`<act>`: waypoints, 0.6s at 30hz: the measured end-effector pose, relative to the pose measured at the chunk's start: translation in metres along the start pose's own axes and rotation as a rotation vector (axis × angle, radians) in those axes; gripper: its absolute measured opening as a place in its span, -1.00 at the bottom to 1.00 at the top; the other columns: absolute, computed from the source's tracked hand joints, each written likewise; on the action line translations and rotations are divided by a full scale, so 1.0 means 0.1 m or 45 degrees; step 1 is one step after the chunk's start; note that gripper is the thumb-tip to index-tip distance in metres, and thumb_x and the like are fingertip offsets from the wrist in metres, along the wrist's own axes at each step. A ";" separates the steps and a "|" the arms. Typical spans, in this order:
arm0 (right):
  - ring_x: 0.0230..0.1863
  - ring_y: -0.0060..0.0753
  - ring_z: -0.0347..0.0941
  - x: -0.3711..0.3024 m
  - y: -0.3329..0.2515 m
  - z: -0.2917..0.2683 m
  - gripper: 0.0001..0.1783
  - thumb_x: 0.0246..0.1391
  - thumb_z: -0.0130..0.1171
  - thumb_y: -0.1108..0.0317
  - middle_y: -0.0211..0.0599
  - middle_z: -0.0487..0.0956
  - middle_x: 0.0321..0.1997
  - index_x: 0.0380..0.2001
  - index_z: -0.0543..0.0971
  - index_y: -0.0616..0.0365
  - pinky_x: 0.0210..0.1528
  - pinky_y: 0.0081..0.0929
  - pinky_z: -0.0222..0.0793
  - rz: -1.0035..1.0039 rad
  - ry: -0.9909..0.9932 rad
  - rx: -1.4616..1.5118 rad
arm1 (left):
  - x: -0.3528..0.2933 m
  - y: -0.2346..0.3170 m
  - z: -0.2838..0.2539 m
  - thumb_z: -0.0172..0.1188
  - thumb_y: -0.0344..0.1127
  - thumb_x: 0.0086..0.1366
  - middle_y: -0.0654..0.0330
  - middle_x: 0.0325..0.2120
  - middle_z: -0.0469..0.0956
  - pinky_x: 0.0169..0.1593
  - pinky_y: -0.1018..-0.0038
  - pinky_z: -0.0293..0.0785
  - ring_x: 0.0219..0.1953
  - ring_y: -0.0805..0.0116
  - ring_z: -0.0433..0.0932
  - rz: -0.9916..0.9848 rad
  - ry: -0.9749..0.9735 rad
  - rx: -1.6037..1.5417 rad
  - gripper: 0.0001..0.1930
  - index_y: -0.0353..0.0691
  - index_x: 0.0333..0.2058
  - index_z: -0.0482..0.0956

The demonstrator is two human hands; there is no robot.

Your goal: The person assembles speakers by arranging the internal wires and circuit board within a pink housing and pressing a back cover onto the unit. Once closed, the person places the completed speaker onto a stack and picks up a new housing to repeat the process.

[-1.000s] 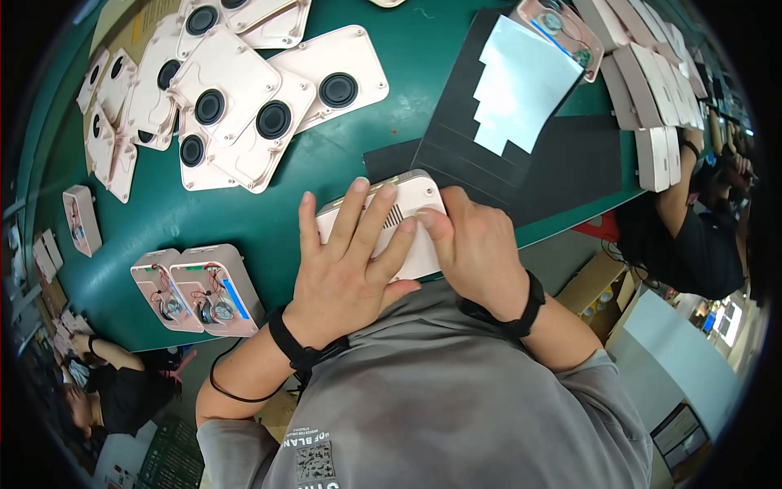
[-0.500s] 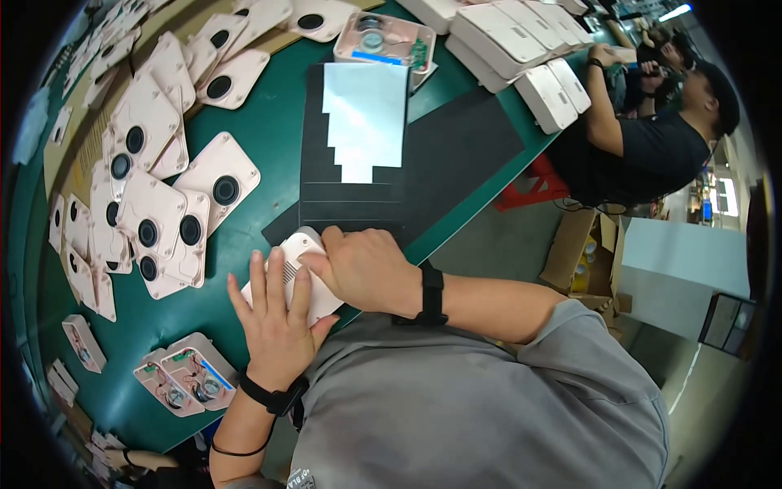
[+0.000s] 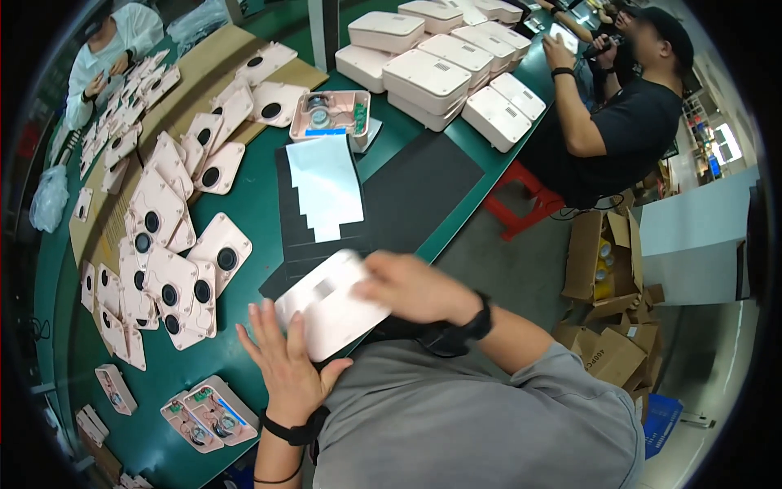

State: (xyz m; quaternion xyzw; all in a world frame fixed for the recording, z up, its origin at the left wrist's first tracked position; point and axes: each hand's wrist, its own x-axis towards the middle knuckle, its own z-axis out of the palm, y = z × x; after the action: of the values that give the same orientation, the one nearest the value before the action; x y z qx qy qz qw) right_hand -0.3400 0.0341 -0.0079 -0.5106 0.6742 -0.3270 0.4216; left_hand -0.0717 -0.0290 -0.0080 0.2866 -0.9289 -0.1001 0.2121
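Note:
A pale pink plastic casing [image 3: 338,314] with a small grey grille lies tilted before me, at the near table edge. My left hand [image 3: 289,363] rests against its left side, fingers stretched and spread, thumb by its lower edge. My right hand [image 3: 419,287] is at the casing's upper right edge, bent and smeared by motion, so its grip is unclear. Just beyond lies a dark sheet [image 3: 305,259] under a white stepped sheet [image 3: 324,183]. An uncovered casing [image 3: 330,122] with a speaker, green board and blue strip stands behind that.
Many pink panels with black rings [image 3: 167,273] lie on the left. Two uncovered casings [image 3: 213,411] sit at the near left edge. Stacked closed casings [image 3: 428,77] fill the far right. A person in black [image 3: 627,134] sits beyond, near a red stool [image 3: 521,196] and cardboard boxes [image 3: 607,253].
The view has shifted, showing more of the far table. The casing looks larger and more turned toward me. My right hand has moved quickly and is now blurred; my left stays spread beside the casing.

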 end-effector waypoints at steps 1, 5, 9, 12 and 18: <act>-0.27 -0.28 0.68 -0.07 0.16 -0.26 -0.55 0.44 0.15 -0.03 -0.25 0.67 -0.33 -0.09 0.56 0.22 -0.26 -0.33 0.56 0.027 0.088 0.197 | 0.03 0.01 -0.04 0.31 0.19 0.36 -0.16 0.51 0.17 0.44 -0.52 -0.22 0.55 -0.36 0.06 0.006 0.013 0.003 -0.14 -0.20 0.43 0.20; -0.61 -0.64 0.48 -0.24 0.52 -1.56 -0.47 0.49 0.00 -0.16 -0.50 0.58 -0.57 -0.25 0.62 0.10 -0.58 -0.67 0.36 0.323 0.807 0.416 | -0.12 -0.02 -0.20 0.41 -0.08 0.33 -0.16 0.44 0.28 0.47 -0.36 -0.05 0.52 -0.33 0.16 -0.223 0.009 -0.178 -0.20 -0.27 0.39 0.24; -0.64 -0.51 0.46 0.03 1.35 -2.92 -0.33 0.39 0.10 -0.33 -0.44 0.46 -0.57 -0.32 0.59 0.15 -0.63 -0.53 0.34 0.505 1.276 0.439 | -0.52 -0.20 -0.32 0.46 -0.30 0.26 -0.17 0.25 0.49 0.37 -0.16 0.24 0.32 -0.31 0.41 -0.412 0.114 -0.028 -0.33 -0.32 0.28 0.38; -0.64 -0.48 0.29 0.35 1.82 -3.47 -0.30 0.32 0.15 -0.42 -0.51 0.22 -0.64 -0.37 0.48 0.09 -0.61 -0.46 0.25 0.554 1.326 0.529 | -0.93 -0.21 -0.48 0.49 -0.29 0.24 -0.13 -0.02 0.60 0.16 -0.01 0.43 0.04 -0.25 0.55 -0.602 0.271 0.283 -0.48 -0.34 0.10 0.50; -0.55 -0.44 0.49 0.13 2.62 -4.59 -0.17 0.18 0.18 -0.56 -0.43 0.43 -0.59 -0.31 0.57 0.15 -0.51 -0.52 0.47 0.473 1.136 0.493 | -1.24 -0.26 -0.53 0.53 -0.27 0.21 -0.01 -0.26 0.56 -0.11 0.09 0.48 -0.17 -0.11 0.56 -0.993 0.096 0.427 -0.62 -0.31 -0.15 0.54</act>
State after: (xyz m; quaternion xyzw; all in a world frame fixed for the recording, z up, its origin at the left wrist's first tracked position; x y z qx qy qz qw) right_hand -0.8642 0.0955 -0.0410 -0.1057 0.7948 -0.5513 0.2307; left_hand 0.0576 0.0178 -0.0111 0.6506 -0.7459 -0.0098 0.1427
